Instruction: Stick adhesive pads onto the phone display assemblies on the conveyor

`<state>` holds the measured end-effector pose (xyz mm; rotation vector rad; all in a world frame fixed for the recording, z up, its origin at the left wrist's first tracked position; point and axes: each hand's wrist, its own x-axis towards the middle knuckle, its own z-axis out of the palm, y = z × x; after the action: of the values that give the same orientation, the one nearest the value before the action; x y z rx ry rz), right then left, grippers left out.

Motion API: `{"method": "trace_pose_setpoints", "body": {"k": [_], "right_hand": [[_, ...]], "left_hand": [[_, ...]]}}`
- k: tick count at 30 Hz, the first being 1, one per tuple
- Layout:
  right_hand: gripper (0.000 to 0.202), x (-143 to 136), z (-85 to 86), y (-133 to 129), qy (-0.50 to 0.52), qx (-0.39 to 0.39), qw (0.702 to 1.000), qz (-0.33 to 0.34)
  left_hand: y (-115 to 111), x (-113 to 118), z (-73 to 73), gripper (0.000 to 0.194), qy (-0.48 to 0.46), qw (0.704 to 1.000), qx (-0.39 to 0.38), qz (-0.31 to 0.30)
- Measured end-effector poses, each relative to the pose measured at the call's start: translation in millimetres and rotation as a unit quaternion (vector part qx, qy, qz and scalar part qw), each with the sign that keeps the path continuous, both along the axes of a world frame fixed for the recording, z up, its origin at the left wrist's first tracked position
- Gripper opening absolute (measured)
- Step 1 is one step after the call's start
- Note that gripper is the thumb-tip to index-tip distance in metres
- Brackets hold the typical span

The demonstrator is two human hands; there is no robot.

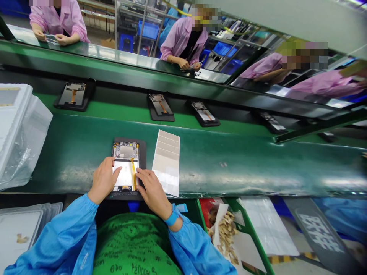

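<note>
An opened tablet (126, 164) lies on a dark pad (142, 152) on the green bench, with its circuit board at the far end and a pale panel nearer me. An orange ribbon cable (133, 173) runs down the panel's right side. My left hand (103, 180) holds the tablet's left edge, its thumb over the panel. At the right edge, the fingers of my right hand (152, 191) press beside the ribbon cable; their tips are partly hidden. Just right of the pad lies a pale sheet with strip-like sections (168, 164).
Several opened tablets on pads, including one tablet (161, 106), lie along the green conveyor (114, 117) beyond the bench. White trays in plastic (20, 141) stand at left. A green bin (249, 229) with tan scraps is below right. Co-workers in pink (185, 42) sit opposite.
</note>
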<state>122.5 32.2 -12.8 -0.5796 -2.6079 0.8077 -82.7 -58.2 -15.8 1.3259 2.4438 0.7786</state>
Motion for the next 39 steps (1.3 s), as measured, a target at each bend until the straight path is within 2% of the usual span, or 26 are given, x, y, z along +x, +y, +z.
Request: {"method": "trace_pose_setpoints", "body": {"k": [8, 12, 14, 17, 19, 23, 26, 28, 31, 33, 35, 37, 39], "right_hand": [[0.043, -1.1, -0.2, -0.2, -0.004, 0.028, 1.0, 0.0], [0.04, -1.8, 0.4, -2.5, -0.029, 0.053, 0.998, -0.006], [0.039, -2.4, 1.6, -4.3, -0.043, 0.068, 0.997, -0.01], [0.039, -3.9, 2.3, -6.6, -0.049, 0.089, 0.995, -0.014], [0.04, -4.4, 0.8, -7.1, -0.046, 0.101, 0.994, -0.014], [0.045, -1.3, -6.0, -7.4, -0.034, 0.123, 0.992, 0.002], [0.05, 4.2, -10.3, -8.2, -0.015, 0.153, 0.988, 0.024], [0.052, 9.9, -9.9, -8.1, -0.002, 0.148, 0.989, 0.025], [0.059, 26.3, 1.7, 0.6, -0.006, 0.089, 0.995, 0.049], [0.067, 44.5, 18.3, 20.7, -0.019, 0.051, 0.997, 0.061], [0.065, 66.1, 38.3, 58.8, -0.025, 0.046, 0.998, 0.028], [0.053, 85.9, 55.8, 114.5, -0.032, 0.067, 0.996, -0.043], [0.046, 98.4, 65.6, 180.7, -0.074, 0.086, 0.987, -0.116]], "left_hand": [[0.1, -3.5, -5.2, 0.025, 0.008, 1.0, 0.02, -0.022], [-1.3, 2.2, -6.3, 0.029, -0.002, 0.999, 0.052, -0.016], [-2.4, 6.1, -7.1, 0.043, 0.006, 0.998, 0.057, 0.011], [-3.8, 7.3, -11.9, 0.076, 0.038, 0.995, 0.044, 0.082], [-4.3, 4.8, -17.9, 0.085, 0.052, 0.992, 0.034, 0.107], [-4.4, 2.5, -30.1, 0.057, 0.035, 0.994, 0.026, 0.098], [-5.1, 8.2, -32.6, 0.049, -0.023, 0.991, 0.073, 0.114], [-6.5, 14.4, -30.0, 0.057, -0.132, 0.977, 0.131, 0.107], [-3.9, 21.1, -17.7, 0.083, -0.355, 0.916, 0.168, 0.078], [10.4, 17.3, -2.8, 0.093, -0.433, 0.883, 0.163, 0.084], [42.1, 2.5, 15.8, 0.092, -0.435, 0.876, 0.18, 0.101], [92.0, -22.3, 34.0, 0.086, -0.387, 0.891, 0.205, 0.12], [152.8, -52.1, 47.9, 0.083, -0.321, 0.914, 0.205, 0.14]]}}
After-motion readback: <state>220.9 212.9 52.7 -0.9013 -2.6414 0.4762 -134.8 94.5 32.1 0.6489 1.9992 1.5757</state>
